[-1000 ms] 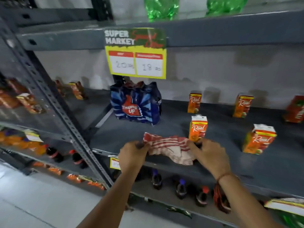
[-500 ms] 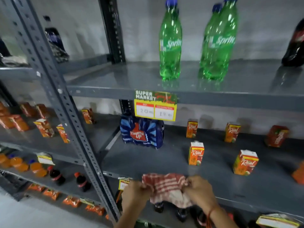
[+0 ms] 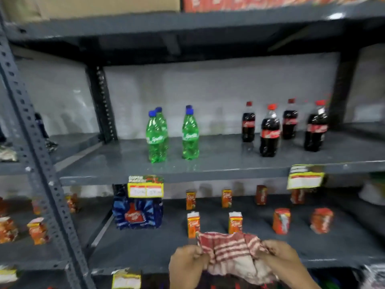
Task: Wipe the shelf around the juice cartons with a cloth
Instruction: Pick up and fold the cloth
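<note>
A red-and-white striped cloth [image 3: 231, 254] is stretched between my two hands at the bottom of the head view, in front of the grey shelf [image 3: 158, 249] edge. My left hand [image 3: 187, 265] pinches its left end and my right hand [image 3: 285, 261] grips its right end. Several orange juice cartons stand on that shelf in two rows; the nearest two [image 3: 193, 224] [image 3: 235, 223] are just behind the cloth, others [image 3: 281, 221] [image 3: 321, 220] further right. The picture is blurred.
A blue Thums Up multipack [image 3: 137, 213] sits left of the cartons under a yellow price tag [image 3: 145, 187]. Green Sprite bottles [image 3: 157, 135] and cola bottles [image 3: 269, 131] stand on the shelf above. A slotted upright post [image 3: 41, 174] rises at the left.
The view has tilted up and pulled back, showing the upper shelves. Both hands with the cloth have come off the shelf and now hold it in front of the shelf edge.
</note>
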A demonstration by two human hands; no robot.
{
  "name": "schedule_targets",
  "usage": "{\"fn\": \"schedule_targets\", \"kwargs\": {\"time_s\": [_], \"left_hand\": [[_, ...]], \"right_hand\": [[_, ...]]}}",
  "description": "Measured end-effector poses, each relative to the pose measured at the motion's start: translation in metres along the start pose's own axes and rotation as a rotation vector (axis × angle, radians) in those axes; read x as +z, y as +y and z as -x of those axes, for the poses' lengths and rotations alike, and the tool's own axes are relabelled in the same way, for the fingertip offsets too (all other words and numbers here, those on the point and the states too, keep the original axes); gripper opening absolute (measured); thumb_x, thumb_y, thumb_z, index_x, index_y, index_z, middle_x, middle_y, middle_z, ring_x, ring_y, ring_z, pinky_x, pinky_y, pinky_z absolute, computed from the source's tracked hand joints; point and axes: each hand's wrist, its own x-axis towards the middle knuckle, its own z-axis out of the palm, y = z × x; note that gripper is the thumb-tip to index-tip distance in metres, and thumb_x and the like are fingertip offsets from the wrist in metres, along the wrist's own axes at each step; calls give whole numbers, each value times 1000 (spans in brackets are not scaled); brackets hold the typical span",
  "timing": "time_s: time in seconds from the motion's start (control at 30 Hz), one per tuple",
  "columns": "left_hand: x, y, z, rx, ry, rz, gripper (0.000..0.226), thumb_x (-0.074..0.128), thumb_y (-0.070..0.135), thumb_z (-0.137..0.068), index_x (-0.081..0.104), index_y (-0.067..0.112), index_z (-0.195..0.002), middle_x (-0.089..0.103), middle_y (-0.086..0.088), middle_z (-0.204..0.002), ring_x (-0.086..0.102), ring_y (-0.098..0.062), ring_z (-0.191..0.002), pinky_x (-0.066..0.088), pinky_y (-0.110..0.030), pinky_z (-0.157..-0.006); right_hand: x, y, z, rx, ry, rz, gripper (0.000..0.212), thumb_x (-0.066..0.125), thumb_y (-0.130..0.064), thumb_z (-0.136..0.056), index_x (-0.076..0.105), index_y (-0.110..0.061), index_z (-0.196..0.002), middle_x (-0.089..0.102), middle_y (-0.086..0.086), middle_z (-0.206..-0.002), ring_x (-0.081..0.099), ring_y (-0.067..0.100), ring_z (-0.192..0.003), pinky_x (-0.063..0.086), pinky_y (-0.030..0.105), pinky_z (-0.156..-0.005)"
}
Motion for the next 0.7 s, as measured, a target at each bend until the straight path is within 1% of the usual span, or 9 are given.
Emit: {"fn": "schedule_targets", "kwargs": {"time_s": [0.07, 0.17, 0.23, 0.3, 0.37, 0.47, 0.6, 0.63, 0.7], "left_hand": [[22, 35, 0, 97, -25, 36, 15, 82, 36, -63, 77, 23, -70, 75, 6, -67, 71, -5, -68, 58, -34, -76], [58, 90, 3, 233, -87, 81, 22, 82, 40, -63, 74, 20, -66, 74, 2, -65, 70, -13, -67, 56, -35, -69], [84, 127, 4, 315, -123, 125, 21, 79, 43, -63, 72, 23, -66, 73, 2, -62, 66, -14, -57, 52, -33, -61], [109, 165, 5, 399, -154, 172, 15, 76, 45, -66, 72, 31, -70, 74, 6, -62, 63, -9, -49, 45, -27, -51], [135, 203, 6, 484, -181, 209, 11, 74, 46, -68, 72, 37, -73, 75, 8, -66, 69, -8, -58, 49, -29, -54], [174, 259, -1, 550, -193, 221, 20, 74, 46, -69, 72, 27, -70, 74, 2, -63, 71, -17, -61, 56, -39, -59], [226, 326, -18, 578, -162, 198, 15, 76, 40, -72, 71, 29, -62, 72, 6, -58, 70, -8, -59, 60, -44, -66], [239, 339, -24, 577, -149, 189, 17, 76, 39, -73, 71, 27, -61, 72, 7, -57, 70, -8, -59, 60, -45, -66], [263, 359, -36, 572, -116, 156, 19, 75, 36, -73, 71, 23, -60, 71, 7, -57, 70, -10, -59, 60, -45, -65]], "right_hand": [[-47, 4, 3, -15, 63, -37, 21, 85, -23, -75, 71, -15, -60, 68, 0, -59, 61, 11, -71, 44, 31, -71], [-113, 5, 5, -20, 128, -97, 31, 80, -19, -81, 64, -5, -58, 49, -3, -55, 46, 8, -62, 30, 27, -62], [-155, 4, 3, -58, 203, -155, 30, 77, -16, -85, 66, 7, -69, 53, 0, -61, 47, 10, -68, 30, 29, -65], [-196, 1, 1, -81, 271, -249, 25, 74, -12, -87, 68, 9, -74, 59, 4, -66, 48, 14, -71, 31, 32, -68], [-238, -4, -6, -95, 339, -289, 19, 72, -12, -87, 72, 3, -75, 66, 4, -66, 54, 13, -67, 38, 29, -62], [-300, -13, -26, -114, 427, -308, 23, 68, -10, -91, 78, -8, -71, 72, 2, -64, 61, 9, -59, 49, 23, -51], [-365, -22, -71, -92, 520, -127, 29, 69, -25, -90, 70, 2, -79, 63, 24, -72, 62, 27, -69, 55, 53, -72], [-378, -22, -83, -79, 533, -78, 34, 68, -28, -90, 65, 3, -76, 60, 23, -68, 61, 28, -67, 54, 51, -70], [-399, -21, -111, -58, 551, 27, 39, 66, -30, -90, 51, -3, -66, 50, 11, -59, 52, 24, -60, 42, 38, -60]]}}
